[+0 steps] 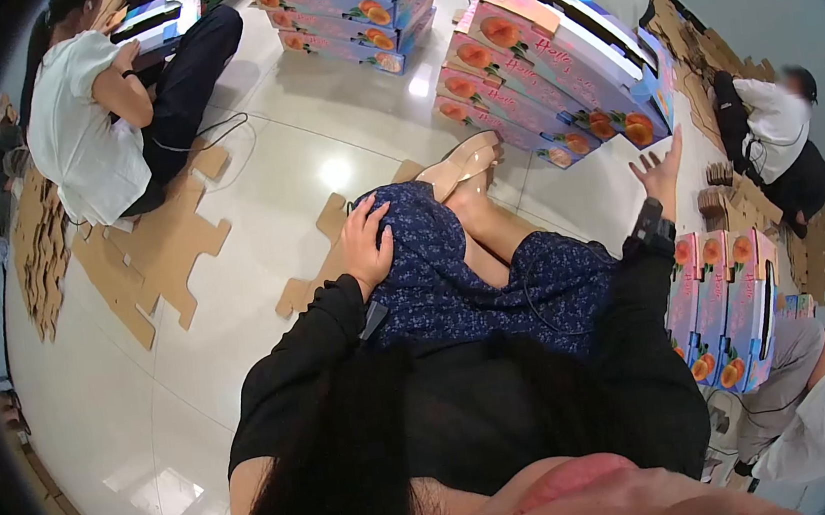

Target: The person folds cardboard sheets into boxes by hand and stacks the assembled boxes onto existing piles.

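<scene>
My left hand (368, 246) lies flat on the dark blue patterned skirt (433, 265) over my knee, fingers stretched out and holding nothing. Out to the right, my right hand (660, 171) is raised with its fingers spread. Its fingertips come close to the lower right corner of a stack of peach-printed cartons (553, 67) in pink and blue. A black device is strapped to the right wrist (652, 225). My legs are folded on the floor, with beige sandals (468, 163) on my feet.
Another carton stack (347, 13) stands ahead. Upright cartons (725, 310) are at my right. Cardboard sheets (155, 244) lie on the tiled floor (257, 213). A person (91, 120) at the left handles a carton (162, 22); other people (776, 124) sit at the right. Thin cables cross the floor.
</scene>
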A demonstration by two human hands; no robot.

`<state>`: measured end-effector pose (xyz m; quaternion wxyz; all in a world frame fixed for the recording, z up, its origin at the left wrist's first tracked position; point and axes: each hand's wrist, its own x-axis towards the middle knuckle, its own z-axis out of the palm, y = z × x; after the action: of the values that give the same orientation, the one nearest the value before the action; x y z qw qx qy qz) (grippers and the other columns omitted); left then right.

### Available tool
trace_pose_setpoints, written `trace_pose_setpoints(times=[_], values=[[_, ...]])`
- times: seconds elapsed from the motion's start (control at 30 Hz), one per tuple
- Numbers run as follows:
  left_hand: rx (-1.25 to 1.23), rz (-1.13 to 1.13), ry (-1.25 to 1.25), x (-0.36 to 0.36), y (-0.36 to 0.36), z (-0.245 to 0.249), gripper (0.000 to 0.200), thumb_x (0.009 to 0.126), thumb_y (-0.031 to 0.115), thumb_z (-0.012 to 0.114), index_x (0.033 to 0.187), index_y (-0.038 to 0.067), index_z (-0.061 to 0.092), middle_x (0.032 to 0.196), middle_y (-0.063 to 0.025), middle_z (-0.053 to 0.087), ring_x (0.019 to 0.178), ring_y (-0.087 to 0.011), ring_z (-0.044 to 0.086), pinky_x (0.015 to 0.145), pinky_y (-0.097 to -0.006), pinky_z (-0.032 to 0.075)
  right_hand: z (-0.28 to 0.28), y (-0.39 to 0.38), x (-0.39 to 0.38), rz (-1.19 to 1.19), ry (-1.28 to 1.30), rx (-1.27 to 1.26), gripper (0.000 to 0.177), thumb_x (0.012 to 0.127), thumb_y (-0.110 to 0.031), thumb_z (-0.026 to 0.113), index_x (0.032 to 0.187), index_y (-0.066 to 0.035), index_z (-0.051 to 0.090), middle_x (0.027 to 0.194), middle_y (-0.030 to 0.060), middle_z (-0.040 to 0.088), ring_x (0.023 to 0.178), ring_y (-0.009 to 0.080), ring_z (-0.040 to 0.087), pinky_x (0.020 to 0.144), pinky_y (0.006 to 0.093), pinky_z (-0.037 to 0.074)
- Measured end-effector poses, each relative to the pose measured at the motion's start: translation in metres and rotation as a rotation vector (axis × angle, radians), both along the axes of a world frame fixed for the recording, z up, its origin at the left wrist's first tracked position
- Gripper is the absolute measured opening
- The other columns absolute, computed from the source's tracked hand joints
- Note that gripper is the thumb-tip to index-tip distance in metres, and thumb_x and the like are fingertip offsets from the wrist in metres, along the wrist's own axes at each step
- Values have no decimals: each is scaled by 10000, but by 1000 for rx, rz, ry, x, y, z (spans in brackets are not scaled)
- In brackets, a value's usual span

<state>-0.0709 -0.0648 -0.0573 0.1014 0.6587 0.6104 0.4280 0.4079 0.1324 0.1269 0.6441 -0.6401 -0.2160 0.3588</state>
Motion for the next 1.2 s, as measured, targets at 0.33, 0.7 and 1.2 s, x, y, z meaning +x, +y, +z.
trace_pose_setpoints(times=[0.33, 0.7, 1.2], values=[[-6, 6, -4, 0, -1, -6, 412, 912, 210, 547, 1308, 108, 595, 1441, -152, 491, 1315, -372, 446, 1103, -479, 340, 43, 64, -21, 190, -1616, 427, 799, 802, -533, 750, 1400, -48, 537, 1354, 226, 578, 1254, 386, 547, 1016, 439, 455], [7, -13, -27, -1, 2, -1, 415, 907, 202, 545, 1308, 106, 592, 1439, -155, 490, 1316, -375, 443, 1107, -480, 331, 30, 77, -3, 422, -1723, 278, 581, 973, -461, 558, 1473, -178, 474, 1309, 266, 578, 1226, 418, 541, 1029, 460, 432], [-27, -27, -27, -3, 2, 1, 450, 874, 222, 557, 1308, 107, 587, 1444, -165, 481, 1326, -382, 432, 1114, -486, 318, -1, 102, 12, 453, -1668, -129, 483, 1026, -536, 315, 1470, -400, 449, 1553, 181, 379, 1430, 397, 346, 1114, 694, 221]])
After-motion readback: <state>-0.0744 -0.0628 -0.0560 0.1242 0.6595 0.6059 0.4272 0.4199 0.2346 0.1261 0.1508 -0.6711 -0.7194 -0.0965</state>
